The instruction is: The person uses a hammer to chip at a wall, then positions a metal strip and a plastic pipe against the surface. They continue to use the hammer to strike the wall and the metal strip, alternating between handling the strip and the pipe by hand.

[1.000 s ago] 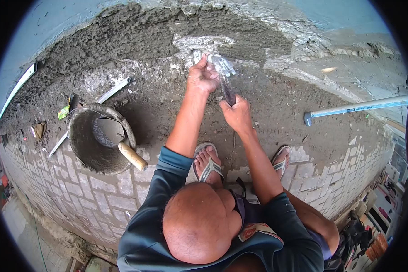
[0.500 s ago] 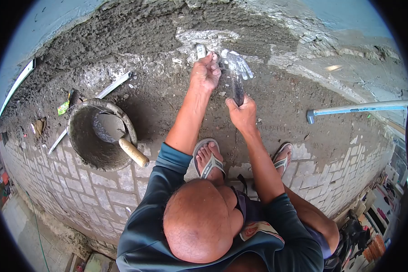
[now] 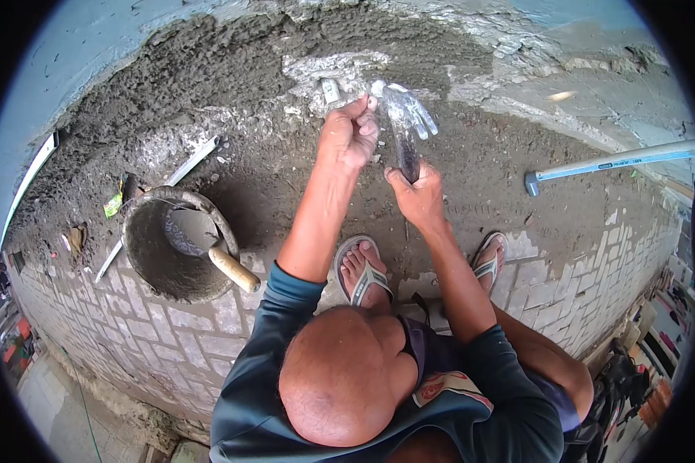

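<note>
My left hand [image 3: 350,137] is closed around what looks like a chisel [image 3: 330,91], its flat pale end showing beyond the fingers beside the lower wall. The fingers hide its middle. In my right hand [image 3: 419,189] is a claw hammer [image 3: 406,127], gripped by its dark handle. White dust coats the hammer's head, which sits just right of my left fingers. Both tools are in front of a chipped whitish patch [image 3: 347,65] amid rough grey mortar [image 3: 232,69].
To the left stands a mortar bucket [image 3: 150,266] with a wooden-handled trowel [image 3: 234,270] in it. A metal strip [image 3: 195,160] lies behind the bucket. On the right is a blue-grey pipe-like bar [image 3: 618,160]. My sandalled feet [image 3: 365,270] rest on muddy paving.
My left hand has shifted slightly down along the chisel and turned, while the hammer stays close to it. The whole view has tilted a little.
</note>
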{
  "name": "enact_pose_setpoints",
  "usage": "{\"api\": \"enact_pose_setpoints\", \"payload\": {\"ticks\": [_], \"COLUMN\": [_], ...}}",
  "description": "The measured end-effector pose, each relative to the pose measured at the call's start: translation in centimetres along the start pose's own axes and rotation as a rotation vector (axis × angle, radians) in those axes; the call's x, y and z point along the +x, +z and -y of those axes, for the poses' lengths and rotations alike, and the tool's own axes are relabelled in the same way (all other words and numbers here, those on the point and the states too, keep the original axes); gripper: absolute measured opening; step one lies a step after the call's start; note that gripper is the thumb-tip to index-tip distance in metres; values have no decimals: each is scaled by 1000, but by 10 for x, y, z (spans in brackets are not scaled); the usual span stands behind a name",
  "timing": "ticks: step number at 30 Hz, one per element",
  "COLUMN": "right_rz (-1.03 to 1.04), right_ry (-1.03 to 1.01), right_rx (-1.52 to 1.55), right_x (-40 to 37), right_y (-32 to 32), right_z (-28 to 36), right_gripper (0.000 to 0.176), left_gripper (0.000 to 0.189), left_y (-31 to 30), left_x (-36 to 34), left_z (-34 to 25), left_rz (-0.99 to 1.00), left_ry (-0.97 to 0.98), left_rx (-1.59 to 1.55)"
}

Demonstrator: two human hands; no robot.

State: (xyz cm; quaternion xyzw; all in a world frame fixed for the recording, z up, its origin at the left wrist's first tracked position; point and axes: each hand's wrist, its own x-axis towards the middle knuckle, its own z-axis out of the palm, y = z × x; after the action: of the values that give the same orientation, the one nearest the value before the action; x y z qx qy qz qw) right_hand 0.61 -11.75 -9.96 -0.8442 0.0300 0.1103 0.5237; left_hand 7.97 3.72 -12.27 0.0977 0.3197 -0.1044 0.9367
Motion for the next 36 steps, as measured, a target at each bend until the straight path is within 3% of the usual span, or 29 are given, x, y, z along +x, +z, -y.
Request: {"api": "enact_pose_setpoints", "payload": {"ticks": [6,12,22,24,26,27,31,33,36], "right_rz": [-32,-19,-4,37,38,35,17,-24,-28], "right_ry": [-9,-12,-80,-70,-90,-102,-149,-75,-151], "right_rx": [3,11,-36,-148,-237,-324,-296,-144,-222], "right_x": [-4,-7,-9,-5,9,15,14,7,19], "right_y": [-9,-10,-11,-10,-3,-1,0,-2,1], "right_z": [-4,-2,10,-3,-18,-19,-13,-10,-24], "right_gripper": [21,20,21,21,22,22,22,23,23], "left_gripper": [11,14,14,15,16,16,19,20,21], "left_y": [-13,-12,-26,-22,-14,-14,-19,-21,-20], "left_x": [10,12,17,18,19,19,21,20,19], "left_z": [2,-17,-14,-19,-21,-22,-23,-25,-26], "left_rz": [-19,-39,98,135,-13,8,93,105,121], "left_ry": [159,72,38,-8,33,2,9,-27,-45], "left_rx": [57,-51,-18,-55,-16,-35,-39,-85,-87]}}
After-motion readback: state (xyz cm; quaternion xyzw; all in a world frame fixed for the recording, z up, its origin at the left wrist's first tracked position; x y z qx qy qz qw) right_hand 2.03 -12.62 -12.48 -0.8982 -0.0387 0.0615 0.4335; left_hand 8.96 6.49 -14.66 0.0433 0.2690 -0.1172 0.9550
